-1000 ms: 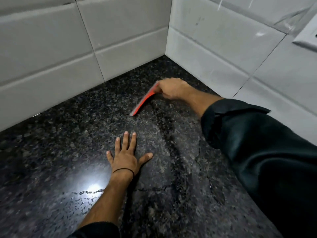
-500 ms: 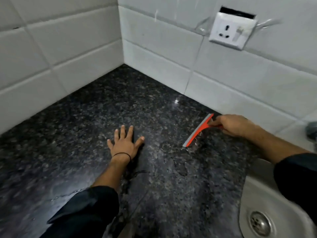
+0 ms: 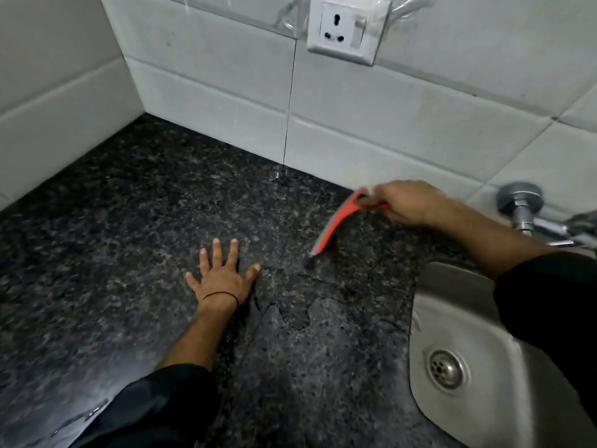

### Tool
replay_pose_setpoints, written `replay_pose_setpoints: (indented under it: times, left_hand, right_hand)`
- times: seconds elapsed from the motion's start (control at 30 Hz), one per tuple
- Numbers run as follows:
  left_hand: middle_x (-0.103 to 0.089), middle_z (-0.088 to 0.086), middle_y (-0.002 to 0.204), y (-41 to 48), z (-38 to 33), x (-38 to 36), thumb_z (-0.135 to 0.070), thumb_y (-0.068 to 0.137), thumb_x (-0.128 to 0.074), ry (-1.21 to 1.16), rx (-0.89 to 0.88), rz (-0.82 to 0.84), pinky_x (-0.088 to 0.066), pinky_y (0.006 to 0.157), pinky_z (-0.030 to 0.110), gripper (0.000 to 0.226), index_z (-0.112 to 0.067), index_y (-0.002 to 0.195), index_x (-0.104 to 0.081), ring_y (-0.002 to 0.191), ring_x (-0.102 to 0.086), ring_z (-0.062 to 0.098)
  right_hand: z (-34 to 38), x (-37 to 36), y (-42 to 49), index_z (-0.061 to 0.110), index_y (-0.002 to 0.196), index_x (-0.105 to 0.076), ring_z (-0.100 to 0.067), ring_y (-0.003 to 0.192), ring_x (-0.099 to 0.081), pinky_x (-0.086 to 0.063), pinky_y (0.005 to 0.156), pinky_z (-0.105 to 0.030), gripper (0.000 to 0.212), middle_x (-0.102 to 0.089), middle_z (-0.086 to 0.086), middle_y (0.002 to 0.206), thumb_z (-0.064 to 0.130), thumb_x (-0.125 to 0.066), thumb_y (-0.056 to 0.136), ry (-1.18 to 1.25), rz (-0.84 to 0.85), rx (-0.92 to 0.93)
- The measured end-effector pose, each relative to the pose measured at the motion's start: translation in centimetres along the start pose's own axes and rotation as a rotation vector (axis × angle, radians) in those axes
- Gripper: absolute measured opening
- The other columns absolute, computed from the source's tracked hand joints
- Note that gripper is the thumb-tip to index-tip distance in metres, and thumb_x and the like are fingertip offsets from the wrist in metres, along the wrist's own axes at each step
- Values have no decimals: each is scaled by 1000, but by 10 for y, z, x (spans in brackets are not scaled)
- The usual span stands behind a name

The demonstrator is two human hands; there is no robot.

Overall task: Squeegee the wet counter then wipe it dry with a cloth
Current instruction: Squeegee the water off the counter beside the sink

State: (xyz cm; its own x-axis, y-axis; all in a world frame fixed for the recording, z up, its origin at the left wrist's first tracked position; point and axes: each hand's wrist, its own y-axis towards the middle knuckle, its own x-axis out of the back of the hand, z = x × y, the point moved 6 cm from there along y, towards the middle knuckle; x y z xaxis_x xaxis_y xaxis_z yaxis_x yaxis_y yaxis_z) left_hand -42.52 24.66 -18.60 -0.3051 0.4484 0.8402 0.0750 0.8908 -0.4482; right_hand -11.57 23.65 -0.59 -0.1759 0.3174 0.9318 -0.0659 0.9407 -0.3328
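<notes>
1. The left hand (image 3: 221, 279) lies flat on the counter (image 3: 97, 253), palm down and fingers spread, grasping nothing. I judge it is there to support the body while the other arm reaches across.
2. The right hand (image 3: 403, 202) is clenched around the handle of the orange squeegee (image 3: 332, 226), near the tiled wall (image 3: 387, 130). The blade runs from the hand down toward the person, and its lower end touches the dark stone.
3. The blade stands across the way to the sink (image 3: 468, 318), so it seems the water is being pushed to the right, into the basin.
4. Between the left hand and the sink, a thin sheet of water with an uneven edge (image 3: 307, 318) lies on the counter. So the squeegee step is not finished.
5. More to the right, the drain (image 3: 447, 368) is open, and a metal tap (image 3: 525, 205) comes out from the wall above the basin.
6. A wall socket (image 3: 347, 30) sits high on the tiles; water should stay away from it.
7. No cloth is visible, so the drying is not yet begun.
</notes>
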Motion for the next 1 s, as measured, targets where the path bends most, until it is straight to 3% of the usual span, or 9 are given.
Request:
replay_pose_setpoints:
  times: [0.17,0.27,0.4,0.5,0.57,0.67,0.8,0.9,1.0]
  left_hand:
    - [18,-8,163,6,2,-2,-75,88,-32,2,-3,-17,-3,116,63,82,-42,154,5,151,15,24]
    - [19,-10,163,8,2,-5,-76,87,-32,4,13,-7,-3,116,63,83,-44,153,7,151,16,23]
    - [18,-11,163,11,5,-3,-77,87,-33,-13,25,-27,-2,116,62,82,-47,152,7,151,15,22]
    - [17,-12,163,3,3,-1,-77,86,-34,-25,13,-45,-1,116,62,82,-47,152,5,151,15,21]
    - [17,-12,163,-3,2,2,-77,86,-35,-31,1,-53,0,116,61,82,-48,152,5,151,15,21]
    - [17,-12,163,3,2,3,-76,86,-36,-42,18,-19,0,116,62,83,-47,152,3,151,15,22]
    - [19,-10,163,4,3,4,-77,87,-34,-34,30,27,0,116,62,83,-45,153,6,151,15,23]
    - [20,-9,162,0,2,7,-78,86,-32,-3,38,67,-1,117,62,85,-44,153,8,151,14,25]
    - [15,-7,164,-6,1,10,-75,88,-35,-22,24,10,-3,117,62,84,-40,155,1,151,10,25]
  right_hand:
    - [74,17,114,40,139,-48,-25,99,-60,-38,66,-31,47,-62,-4,118,19,-44,97,-57,-146,206]
    - [117,33,154,38,145,-42,-30,114,-52,-39,75,-38,50,-48,-6,140,16,-37,100,-114,-200,273]
    - [141,25,181,36,146,-40,-33,122,-46,-45,87,-46,54,-43,-6,142,8,-36,101,-185,-142,302]
    - [114,9,165,33,142,-45,-27,104,-55,-44,77,-38,45,-54,-7,127,31,-26,101,-42,-104,248]
    - [87,-9,138,32,142,-46,-23,92,-57,-40,70,-33,46,-58,-4,112,30,-29,99,25,-78,218]
    - [47,-47,99,41,148,-35,-29,102,-60,-45,76,-38,67,-56,-5,111,8,-44,90,57,-31,136]
    - [-8,-86,34,51,147,-29,-32,112,-58,-47,84,-42,77,-55,-3,121,10,-46,85,89,57,-33]
    - [-56,-108,-31,59,143,-29,-32,116,-58,-50,87,-42,67,-55,-2,129,21,-47,91,132,110,-198]
    - [-92,-125,-89,70,137,-25,-34,121,-55,-48,95,-43,53,-52,-4,140,52,-48,92,165,204,-321]
